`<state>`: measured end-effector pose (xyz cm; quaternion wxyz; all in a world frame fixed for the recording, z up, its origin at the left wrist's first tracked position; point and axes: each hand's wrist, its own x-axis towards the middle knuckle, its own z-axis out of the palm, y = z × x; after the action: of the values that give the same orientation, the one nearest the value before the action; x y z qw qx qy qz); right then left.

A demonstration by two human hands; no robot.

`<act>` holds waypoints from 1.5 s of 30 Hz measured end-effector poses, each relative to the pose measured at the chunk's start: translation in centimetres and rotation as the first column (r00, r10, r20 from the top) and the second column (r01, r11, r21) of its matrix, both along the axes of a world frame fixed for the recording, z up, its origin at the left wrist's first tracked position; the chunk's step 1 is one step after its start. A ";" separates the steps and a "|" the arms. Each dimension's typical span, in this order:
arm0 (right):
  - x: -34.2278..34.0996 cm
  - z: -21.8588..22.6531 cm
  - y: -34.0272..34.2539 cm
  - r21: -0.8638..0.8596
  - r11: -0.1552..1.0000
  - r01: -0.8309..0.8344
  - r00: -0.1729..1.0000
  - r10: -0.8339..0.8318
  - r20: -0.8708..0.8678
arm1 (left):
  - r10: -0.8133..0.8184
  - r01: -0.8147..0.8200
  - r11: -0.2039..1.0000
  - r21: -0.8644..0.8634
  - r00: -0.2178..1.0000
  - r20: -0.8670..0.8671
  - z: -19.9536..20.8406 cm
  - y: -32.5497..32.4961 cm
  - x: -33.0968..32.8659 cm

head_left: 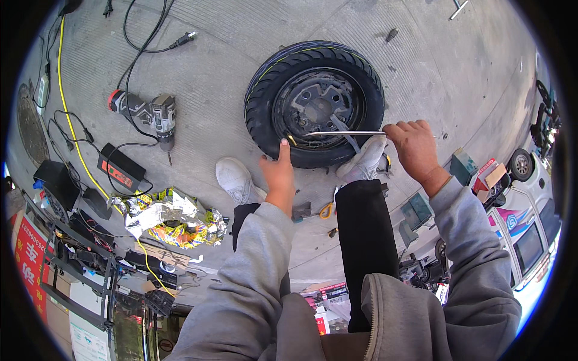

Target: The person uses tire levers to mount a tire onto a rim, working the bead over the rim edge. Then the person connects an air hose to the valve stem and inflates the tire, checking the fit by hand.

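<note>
A black scooter tyre [257, 114] on a dark steel wheel rim [318, 109] lies flat on the ground in front of my feet. My right hand [413, 147] is wrapped round the end of a slim metal tyre lever [349, 133], which reaches left across the tyre's near side to the rim. A pale flat bar or strip [344, 130] crosses the rim's edge below it; its exact kind is unclear. My left hand [279, 174] is at the tyre's near left edge, thumb raised and fingers apart, holding nothing. Close to its thumb is a small brass-coloured piece [292, 141], perhaps the valve.
A cordless drill [158, 117] lies left, with black cables and a plug [183, 40]. Crumpled shiny wrapping [174, 216] is near my left shoe [236, 179]. My right shoe [365, 159] touches or nearly touches the tyre. Teal boxes [415, 210] and a parked van [527, 234] are at right.
</note>
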<state>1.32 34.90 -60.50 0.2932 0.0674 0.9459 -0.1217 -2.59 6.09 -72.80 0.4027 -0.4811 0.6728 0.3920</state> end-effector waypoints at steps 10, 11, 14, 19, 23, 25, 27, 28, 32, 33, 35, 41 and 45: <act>-11.2 -6.6 1.1 -0.109 0.853 -0.510 0.857 0.515 0.017 | 0.210 -0.185 0.953 -0.239 0.974 0.083 -0.4 5.8 1.6; -11.6 -6.9 1.2 -0.127 0.847 -0.516 0.853 0.521 0.015 | 0.242 -0.211 0.951 -0.227 0.963 0.120 -0.5 5.8 1.3; -11.7 -7.4 0.8 -0.164 0.833 -0.528 0.841 0.540 0.035 | 0.229 -0.173 0.953 -0.249 0.949 0.217 -0.8 5.4 0.9; -10.6 -8.0 -1.7 -0.208 0.790 -0.577 0.803 0.595 0.032 | 0.249 -0.196 0.947 -0.253 0.948 0.196 -1.7 4.8 1.0; -10.9 -9.4 -1.9 -0.242 0.777 -0.581 0.801 0.599 -0.002 | 0.188 -0.149 0.970 -0.193 0.960 0.206 -1.6 4.3 1.3; -11.4 -10.0 -1.9 -0.260 0.749 -0.609 0.781 0.623 -0.034 | 0.170 -0.135 0.976 -0.170 0.962 0.212 -1.3 4.1 1.5; -12.0 -10.5 -2.0 -0.260 0.722 -0.641 0.754 0.655 -0.041 | 0.168 -0.133 0.979 -0.156 0.956 0.240 -1.1 3.9 1.5; -12.3 -10.6 -2.1 -0.278 0.719 -0.637 0.754 0.657 -0.026 | 0.171 -0.140 0.981 -0.137 0.953 0.249 -1.0 3.8 1.5; -12.9 -10.9 -2.1 -0.306 0.703 -0.642 0.744 0.668 -0.028 | 0.174 -0.172 0.985 -0.031 0.948 0.267 -0.8 3.3 1.3; -13.0 -10.9 -2.2 -0.299 0.698 -0.650 0.740 0.672 -0.040 | 0.164 -0.161 0.986 -0.035 0.952 0.257 -0.7 3.2 1.2; -12.8 -10.9 -2.7 -0.290 0.690 -0.663 0.737 0.668 -0.096 | 0.160 -0.155 0.987 -0.041 0.952 0.260 -0.7 3.2 1.0; -11.2 -10.8 -5.0 -0.151 0.721 -0.676 0.733 0.680 -0.033 | 0.101 -0.088 0.994 -0.063 0.963 0.249 -1.1 3.4 1.3; -10.8 -10.6 -5.2 -0.151 0.758 -0.635 0.765 0.644 0.016 | 0.047 -0.054 0.998 0.012 0.951 0.305 -1.2 3.0 0.6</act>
<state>-9.53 29.66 -71.09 0.3524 -0.2753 0.8912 -0.0763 -2.00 9.11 -74.01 0.4962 -0.5487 0.5862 0.3303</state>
